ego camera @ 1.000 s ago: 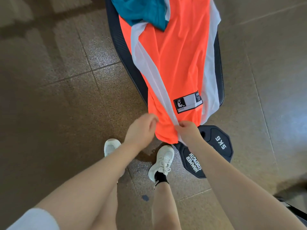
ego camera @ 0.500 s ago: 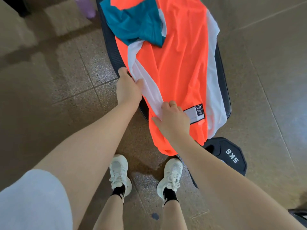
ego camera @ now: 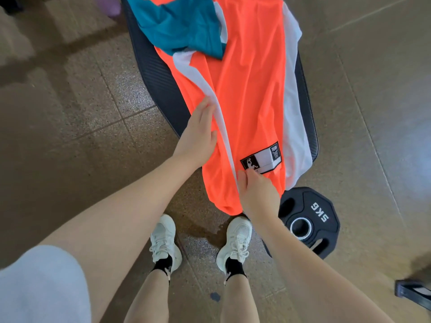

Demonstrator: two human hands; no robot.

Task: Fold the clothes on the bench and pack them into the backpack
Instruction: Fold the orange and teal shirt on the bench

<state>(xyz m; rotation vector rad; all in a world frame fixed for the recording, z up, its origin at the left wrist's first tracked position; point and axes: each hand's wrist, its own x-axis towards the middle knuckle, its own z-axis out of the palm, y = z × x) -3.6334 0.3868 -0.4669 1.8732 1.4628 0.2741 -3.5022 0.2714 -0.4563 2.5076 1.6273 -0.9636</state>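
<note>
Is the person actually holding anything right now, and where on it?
The right hand pinches the orange jersey near its hem, just below the patch. The left hand only rests flat on its folded left edge.

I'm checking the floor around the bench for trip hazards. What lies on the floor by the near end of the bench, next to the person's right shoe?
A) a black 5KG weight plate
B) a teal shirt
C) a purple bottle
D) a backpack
A: the black weight plate marked 5KG lies flat on the tiles beside the right shoe, below the bench end.
</note>
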